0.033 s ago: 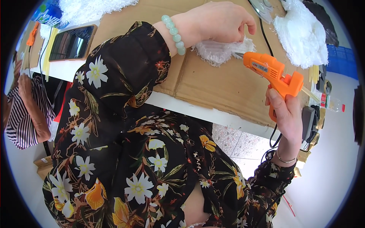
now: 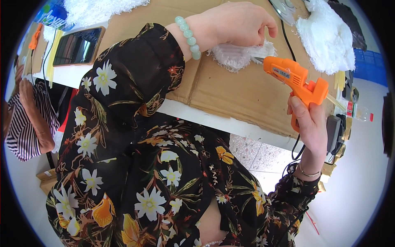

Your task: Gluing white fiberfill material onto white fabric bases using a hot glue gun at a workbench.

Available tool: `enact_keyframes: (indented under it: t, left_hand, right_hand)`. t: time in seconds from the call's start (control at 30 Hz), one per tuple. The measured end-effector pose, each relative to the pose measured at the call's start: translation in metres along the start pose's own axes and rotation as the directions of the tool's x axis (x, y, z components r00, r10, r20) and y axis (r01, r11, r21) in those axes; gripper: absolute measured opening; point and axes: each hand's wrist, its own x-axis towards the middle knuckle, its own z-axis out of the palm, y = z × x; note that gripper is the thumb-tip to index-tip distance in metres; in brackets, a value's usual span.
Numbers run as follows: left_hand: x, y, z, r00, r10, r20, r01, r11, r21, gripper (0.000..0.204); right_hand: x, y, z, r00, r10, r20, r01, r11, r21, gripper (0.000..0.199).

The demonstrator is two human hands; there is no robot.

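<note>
My right hand (image 2: pixel 310 123) is wrapped round the handle of an orange hot glue gun (image 2: pixel 288 72), a clear glue stick (image 2: pixel 335 101) poking from its back end. The gun's metal nozzle points left and meets the edge of a small white fluffy piece of fabric (image 2: pixel 234 57) lying on the cardboard. Over that piece bends my left hand (image 2: pixel 240 24), its fingers curled down onto it. The back of the hand hides the thumb and most of the grip. A pale green bead bracelet (image 2: pixel 187 35) circles my left wrist.
Flat cardboard (image 2: pixel 230 96) covers the white table. More white fluffy material (image 2: pixel 327 37) is heaped at the right. A phone (image 2: pixel 79 46) lies left. A black cable (image 2: pixel 287 41) crosses the cardboard, and a plastic bottle (image 2: pixel 362 114) lies far right. At far left another person's arm (image 2: pixel 39 119) shows.
</note>
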Motion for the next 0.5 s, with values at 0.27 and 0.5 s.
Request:
enact_keyframes:
  t: [0.27, 0.5]
  left_hand:
    - [-0.002, 0.009, -0.007, 1.0, -0.012, -0.018, 0.012, 1.0, -0.016, 0.024]
    - [0.008, 0.007, -0.003, 0.999, 0.005, -0.032, -0.007, 0.998, -0.059, 0.023]
  right_hand:
    - [0.004, -0.013, 0.0, 0.995, 0.09, 0.044, -0.092, 0.995, 0.035, 0.024]
    - [0.008, -0.007, -0.003, 0.999, -0.038, 0.022, 0.039, 0.999, -0.025, 0.025]
